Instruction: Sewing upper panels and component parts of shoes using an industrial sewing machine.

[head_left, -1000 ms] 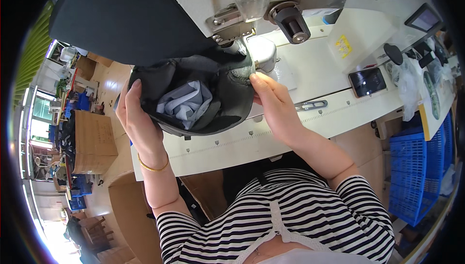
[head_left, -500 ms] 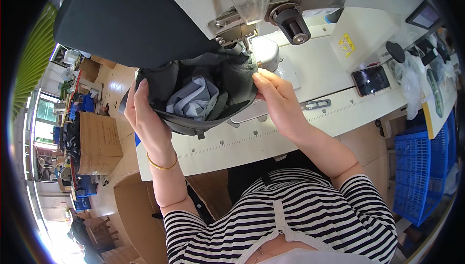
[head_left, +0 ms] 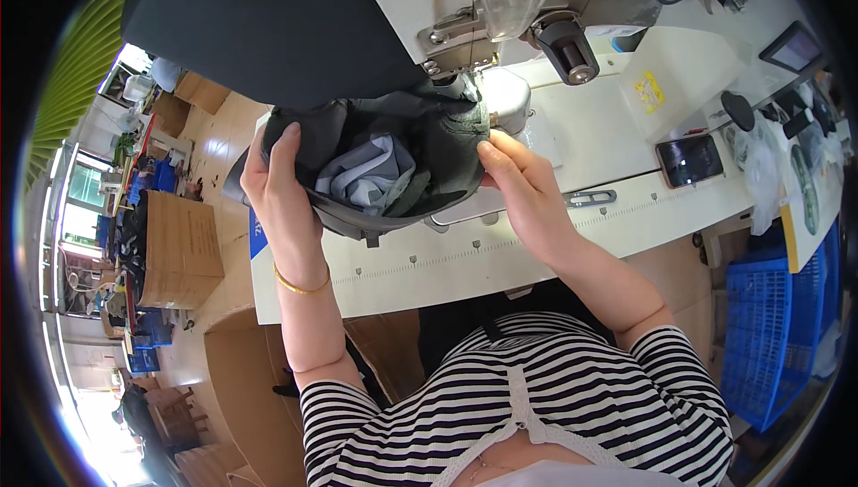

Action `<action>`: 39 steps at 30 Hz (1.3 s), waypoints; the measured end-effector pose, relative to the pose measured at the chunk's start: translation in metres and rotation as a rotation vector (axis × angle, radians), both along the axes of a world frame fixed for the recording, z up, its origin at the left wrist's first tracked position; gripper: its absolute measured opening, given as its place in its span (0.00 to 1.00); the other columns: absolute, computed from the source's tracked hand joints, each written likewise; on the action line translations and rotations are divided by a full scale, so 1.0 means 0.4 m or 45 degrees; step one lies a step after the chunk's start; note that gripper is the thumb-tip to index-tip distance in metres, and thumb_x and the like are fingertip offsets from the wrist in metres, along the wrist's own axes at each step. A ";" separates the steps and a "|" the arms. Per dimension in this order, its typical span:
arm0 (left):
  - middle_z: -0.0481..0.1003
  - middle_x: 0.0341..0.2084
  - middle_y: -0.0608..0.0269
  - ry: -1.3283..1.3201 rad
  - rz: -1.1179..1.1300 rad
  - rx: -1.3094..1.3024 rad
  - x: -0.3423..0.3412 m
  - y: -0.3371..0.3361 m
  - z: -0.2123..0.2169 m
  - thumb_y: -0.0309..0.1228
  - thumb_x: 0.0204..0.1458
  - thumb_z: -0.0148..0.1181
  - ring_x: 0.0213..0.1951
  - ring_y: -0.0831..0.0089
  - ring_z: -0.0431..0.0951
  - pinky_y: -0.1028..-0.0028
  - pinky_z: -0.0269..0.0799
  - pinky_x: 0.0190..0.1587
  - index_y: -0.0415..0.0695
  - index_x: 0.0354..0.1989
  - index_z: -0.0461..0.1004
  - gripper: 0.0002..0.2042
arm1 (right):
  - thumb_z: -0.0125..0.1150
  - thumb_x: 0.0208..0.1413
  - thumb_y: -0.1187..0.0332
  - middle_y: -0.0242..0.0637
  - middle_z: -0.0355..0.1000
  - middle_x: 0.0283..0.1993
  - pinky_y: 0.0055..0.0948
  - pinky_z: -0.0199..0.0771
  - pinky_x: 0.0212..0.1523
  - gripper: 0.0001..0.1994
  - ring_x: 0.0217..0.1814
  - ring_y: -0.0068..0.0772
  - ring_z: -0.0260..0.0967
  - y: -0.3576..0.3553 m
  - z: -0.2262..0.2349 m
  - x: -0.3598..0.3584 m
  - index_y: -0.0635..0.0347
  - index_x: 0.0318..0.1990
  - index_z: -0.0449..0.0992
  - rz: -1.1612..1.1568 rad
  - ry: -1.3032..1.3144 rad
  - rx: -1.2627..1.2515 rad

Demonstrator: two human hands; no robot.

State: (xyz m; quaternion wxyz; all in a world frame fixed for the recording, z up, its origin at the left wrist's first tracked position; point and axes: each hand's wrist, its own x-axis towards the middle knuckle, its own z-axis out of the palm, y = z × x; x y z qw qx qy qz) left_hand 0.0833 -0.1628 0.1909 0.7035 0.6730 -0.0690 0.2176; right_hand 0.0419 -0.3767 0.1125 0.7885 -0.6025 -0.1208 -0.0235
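Note:
A dark grey fabric bag (head_left: pixel 384 217) is held with its mouth facing up, and grey and pale blue cloth (head_left: pixel 371 174) lies bunched inside. My left hand (head_left: pixel 279 188) grips its left rim, thumb on the inner side and fingers outside. At the right edge, my right hand (head_left: pixel 523 185) pinches the fabric between thumb and fingers. The bag's far edge reaches under the needle area of a sewing machine (head_left: pixel 460 40); the exact contact at the needle is hard to make out. A large black panel (head_left: pixel 255 27) covers part of the machine on the left.
The white table (head_left: pixel 393 286) has a ruler scale along its front. A phone (head_left: pixel 689 161) lies on its right side, near clear plastic bags (head_left: pixel 764 161). A blue crate (head_left: pixel 760 335) stands at lower right, cardboard boxes (head_left: pixel 183 246) at left. An open carton (head_left: pixel 246 380) is below the table.
The whole view has shifted slightly, so the machine appears further right. Both hands keep their hold on the bag, which stays at the machine.

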 end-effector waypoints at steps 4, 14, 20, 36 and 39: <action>0.76 0.38 0.59 0.102 0.011 0.025 0.120 0.004 0.009 0.29 0.55 0.52 0.40 0.76 0.73 0.77 0.67 0.46 0.29 0.44 0.73 0.14 | 0.44 0.65 0.64 0.30 0.68 0.35 0.19 0.65 0.41 0.13 0.36 0.16 0.63 0.003 -0.004 0.001 0.65 0.41 0.70 -0.016 -0.035 0.085; 0.75 0.45 0.50 -0.002 0.110 0.983 0.668 0.278 -0.052 0.51 0.50 0.55 0.50 0.60 0.73 0.67 0.64 0.55 0.38 0.47 0.75 0.27 | 0.49 0.62 0.70 0.36 0.72 0.50 0.24 0.68 0.48 0.12 0.48 0.23 0.69 0.013 -0.023 -0.080 0.64 0.47 0.74 0.300 -0.003 -0.351; 0.75 0.46 0.47 0.716 0.431 1.928 0.436 0.481 -0.138 0.59 0.39 0.62 0.50 0.53 0.74 0.63 0.67 0.52 0.41 0.39 0.79 0.31 | 0.52 0.60 0.70 0.34 0.76 0.42 0.23 0.69 0.44 0.11 0.43 0.21 0.71 0.006 -0.060 -0.070 0.62 0.46 0.76 0.457 0.098 -0.510; 0.71 0.25 0.62 -0.904 -0.426 2.644 -0.148 0.244 -0.056 0.24 0.36 0.55 0.44 0.70 0.74 0.59 0.59 0.64 0.41 0.18 0.67 0.03 | 0.67 0.43 0.65 0.50 0.61 0.60 0.38 0.67 0.53 0.37 0.54 0.48 0.65 0.129 -0.006 0.062 0.63 0.62 0.56 -0.178 -0.903 -1.075; 0.73 0.30 0.62 -0.891 -0.371 2.675 -0.169 0.252 -0.067 0.24 0.40 0.55 0.46 0.69 0.74 0.59 0.56 0.65 0.40 0.27 0.71 0.05 | 0.62 0.51 0.63 0.45 0.71 0.32 0.35 0.68 0.33 0.19 0.28 0.42 0.67 0.129 -0.039 0.087 0.68 0.45 0.69 0.320 -0.287 -1.044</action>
